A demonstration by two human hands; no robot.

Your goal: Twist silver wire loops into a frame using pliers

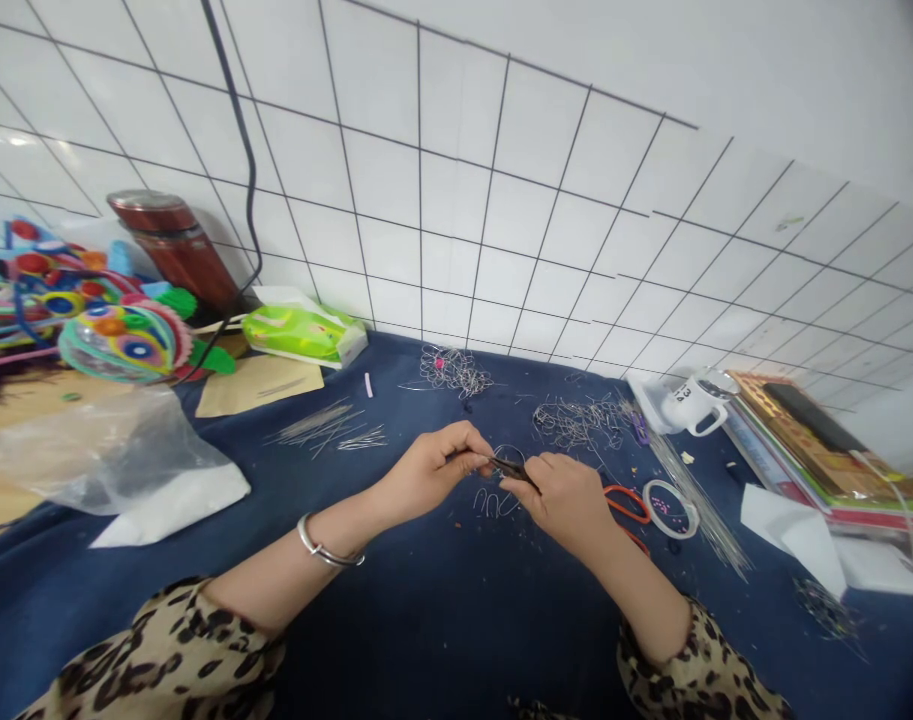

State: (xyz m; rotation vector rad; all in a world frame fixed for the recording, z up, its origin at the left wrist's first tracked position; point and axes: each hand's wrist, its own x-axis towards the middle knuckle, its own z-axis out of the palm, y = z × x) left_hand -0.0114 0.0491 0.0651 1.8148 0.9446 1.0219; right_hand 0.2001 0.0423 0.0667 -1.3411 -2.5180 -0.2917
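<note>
My right hand (565, 497) is closed around small dark pliers (512, 468), whose tips point left. Thumb and fingers of my left hand (448, 462) pinch together right at those tips, apparently on a thin metal wire; the part between the fingers is hidden. A fine loop of wire (507, 447) curves just behind the pliers. Under the hands, bent wire pieces (493, 503) lie on the dark blue cloth (441, 610). Orange-handled scissors (627, 503) are partly covered by my right hand, beside a white ring-shaped dish (692, 522) with pink beads.
Straight wires (313, 425) lie left, long ones (707, 510) right. Tangled wire heaps (456, 372) sit at the back. Around them are a plastic bag (126, 440), green tissue pack (302, 335), red thermos (182, 250), colourful crafts (126, 340), white mug (692, 408) and stacked books (793, 450).
</note>
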